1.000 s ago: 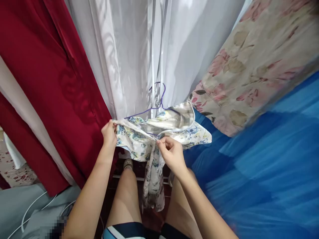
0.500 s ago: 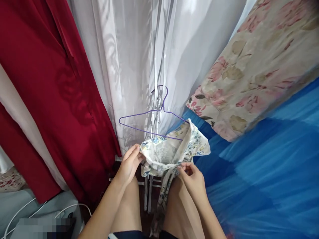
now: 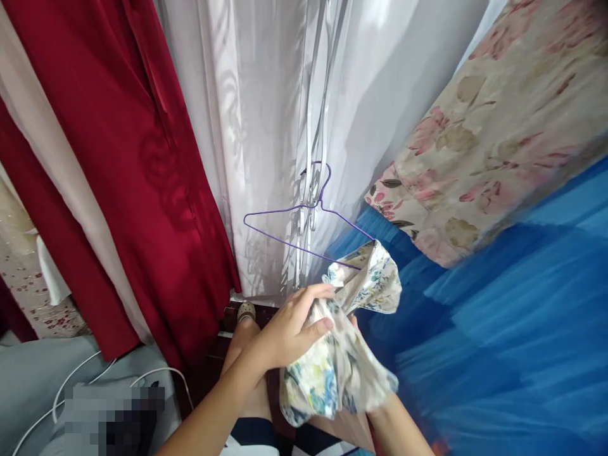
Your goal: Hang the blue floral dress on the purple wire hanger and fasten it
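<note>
A floral cloth garment (image 3: 342, 354), white with blue and green flowers, is bunched between my hands in front of my knees. My left hand (image 3: 289, 329) lies on top of it with fingers pressed into the fabric. My right hand is hidden under the bundle; only its forearm (image 3: 396, 430) shows below the cloth. One corner of the garment still hangs on the right end of a thin purple wire hanger (image 3: 304, 225), which hooks onto white ribbons in front of a sheer white curtain (image 3: 266, 126).
A dark red curtain (image 3: 123, 145) hangs at the left. A floral pink cover (image 3: 498, 126) and blue bedding (image 3: 513, 316) fill the right. White cables (image 3: 95, 380) lie on grey fabric at the lower left. My bare knees and a sandalled foot (image 3: 246, 311) are below.
The garment has come off most of the hanger, leaving the purple wire bare. My hands have drawn together and gathered the cloth into a bundle lower and nearer to me.
</note>
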### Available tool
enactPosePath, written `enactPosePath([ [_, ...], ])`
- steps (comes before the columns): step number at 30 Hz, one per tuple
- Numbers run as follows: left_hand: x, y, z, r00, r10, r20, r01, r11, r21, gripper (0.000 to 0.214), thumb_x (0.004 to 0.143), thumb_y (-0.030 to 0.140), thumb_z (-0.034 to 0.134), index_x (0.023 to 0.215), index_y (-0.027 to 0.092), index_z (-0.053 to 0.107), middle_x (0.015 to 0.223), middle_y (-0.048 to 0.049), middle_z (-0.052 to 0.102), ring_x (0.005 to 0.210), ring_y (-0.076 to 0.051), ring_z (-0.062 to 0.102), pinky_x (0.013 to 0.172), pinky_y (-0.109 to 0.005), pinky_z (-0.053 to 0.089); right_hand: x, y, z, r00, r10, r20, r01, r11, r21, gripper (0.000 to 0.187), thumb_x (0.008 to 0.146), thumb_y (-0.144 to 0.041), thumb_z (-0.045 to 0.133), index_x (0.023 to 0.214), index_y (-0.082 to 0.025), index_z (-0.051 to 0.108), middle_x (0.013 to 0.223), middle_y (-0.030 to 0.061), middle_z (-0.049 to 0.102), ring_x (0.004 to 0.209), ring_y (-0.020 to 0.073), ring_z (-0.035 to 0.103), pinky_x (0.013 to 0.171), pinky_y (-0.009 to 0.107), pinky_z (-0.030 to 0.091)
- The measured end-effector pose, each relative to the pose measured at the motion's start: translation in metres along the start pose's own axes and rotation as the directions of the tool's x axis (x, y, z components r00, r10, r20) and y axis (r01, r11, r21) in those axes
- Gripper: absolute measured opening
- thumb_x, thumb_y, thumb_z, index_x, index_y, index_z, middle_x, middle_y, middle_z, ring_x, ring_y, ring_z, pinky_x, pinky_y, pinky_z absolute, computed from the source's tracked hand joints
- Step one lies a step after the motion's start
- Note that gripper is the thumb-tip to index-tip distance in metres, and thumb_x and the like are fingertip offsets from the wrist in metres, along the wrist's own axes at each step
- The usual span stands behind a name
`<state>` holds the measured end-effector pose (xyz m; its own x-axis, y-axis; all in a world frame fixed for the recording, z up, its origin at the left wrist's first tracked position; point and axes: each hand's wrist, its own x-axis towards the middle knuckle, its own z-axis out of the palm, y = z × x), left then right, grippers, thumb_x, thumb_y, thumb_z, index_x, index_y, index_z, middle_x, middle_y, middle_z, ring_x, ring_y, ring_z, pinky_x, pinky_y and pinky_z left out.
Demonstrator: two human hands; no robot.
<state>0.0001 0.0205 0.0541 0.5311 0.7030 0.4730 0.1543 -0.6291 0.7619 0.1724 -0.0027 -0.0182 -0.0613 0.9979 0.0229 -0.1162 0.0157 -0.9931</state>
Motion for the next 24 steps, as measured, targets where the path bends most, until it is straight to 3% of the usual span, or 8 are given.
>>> enactPosePath([
  [2,0.001,-0.014,0.000,0.996,0.032,0.085,-0.030,0.999,-0.018,0.034,0.098,0.027,0.048,0.130,0.025,0.059,0.127,-0.0095,0.066,0.125,-0.024,0.057,0.109,-0.040,0.042,-0.009,0.004,-0.003,0.989,0.112,0.100,-0.125,0.984,0.129,0.071,0.077,-0.085,0.043,0.093,-0.025,0.076,0.092,0.0130,0.075,0.101,0.0332,0.068,0.083,0.044,0.054],
  [6,0.011,-0.026,0.017,0.969,0.146,0.198,-0.137,0.989,-0.058,0.038,0.098,0.023,0.047,0.134,0.025,0.057,0.138,-0.0099,0.059,0.133,-0.023,0.050,0.114,-0.040,0.038,-0.026,0.003,-0.012,0.860,0.322,0.397,-0.449,0.846,0.286,0.046,0.072,-0.057,0.076,0.101,-0.020,0.077,0.094,0.0126,0.076,0.104,0.0334,0.068,0.095,0.045,0.049],
  [10,0.042,-0.035,0.046,0.953,0.240,0.186,-0.234,0.971,-0.052,0.057,0.095,0.027,0.054,0.150,0.027,0.039,0.154,-0.0083,0.041,0.144,-0.023,0.036,0.117,-0.043,0.034,-0.039,-0.010,-0.018,0.890,0.328,0.316,-0.410,0.880,0.242,0.038,0.077,-0.037,0.079,0.110,-0.018,0.075,0.104,0.0116,0.075,0.112,0.0297,0.065,0.104,0.043,0.043],
  [12,0.059,-0.045,0.061,0.938,0.268,0.221,-0.277,0.961,0.009,0.049,0.096,0.031,0.052,0.145,0.028,0.047,0.148,-0.0065,0.050,0.144,-0.024,0.037,0.117,-0.046,0.032,-0.044,-0.017,-0.023,0.901,0.327,0.285,-0.383,0.908,0.171,0.040,0.077,-0.036,0.079,0.113,-0.019,0.073,0.110,0.0109,0.074,0.115,0.0287,0.063,0.106,0.042,0.041],
  [15,0.071,-0.066,0.079,0.909,0.284,0.303,-0.327,0.940,0.100,0.026,0.098,0.033,0.048,0.110,0.029,0.071,0.106,-0.0012,0.075,0.116,-0.022,0.065,0.113,-0.047,0.036,-0.052,-0.025,-0.037,0.901,0.357,0.248,-0.369,0.930,0.002,0.038,0.075,-0.037,0.081,0.108,-0.020,0.074,0.111,0.0099,0.073,0.111,0.0296,0.063,0.104,0.043,0.043],
  [17,0.062,-0.078,0.084,0.902,0.294,0.318,-0.342,0.933,0.110,0.028,0.098,0.032,0.048,0.088,0.030,0.074,0.077,0.0038,0.075,0.083,-0.017,0.074,0.107,-0.042,0.043,-0.057,-0.028,-0.049,0.900,0.387,0.202,-0.367,0.921,-0.127,0.037,0.073,-0.037,0.082,0.104,-0.019,0.075,0.105,0.0093,0.073,0.107,0.0306,0.063,0.101,0.043,0.045],
  [21,0.014,-0.102,0.066,0.921,0.216,0.325,-0.265,0.957,0.116,0.037,0.099,0.036,0.046,0.072,0.028,0.070,0.057,0.0065,0.066,0.057,-0.013,0.068,0.099,-0.036,0.049,-0.057,-0.035,-0.074,0.936,0.348,0.059,-0.319,0.907,-0.276,0.039,0.069,-0.035,0.083,0.104,-0.019,0.075,0.099,0.0086,0.074,0.099,0.0312,0.064,0.088,0.038,0.051],
  [24,-0.024,-0.124,0.024,0.932,0.001,0.363,-0.120,0.944,0.307,0.029,0.093,0.045,0.055,0.078,0.026,0.071,0.066,0.0015,0.069,0.069,-0.017,0.070,0.107,-0.041,0.042,-0.042,-0.044,-0.086,0.939,0.270,0.214,-0.181,0.914,-0.362,0.022,0.074,-0.034,0.077,0.087,-0.017,0.075,0.084,0.0062,0.072,0.078,0.0259,0.064,0.069,0.032,0.051],
])
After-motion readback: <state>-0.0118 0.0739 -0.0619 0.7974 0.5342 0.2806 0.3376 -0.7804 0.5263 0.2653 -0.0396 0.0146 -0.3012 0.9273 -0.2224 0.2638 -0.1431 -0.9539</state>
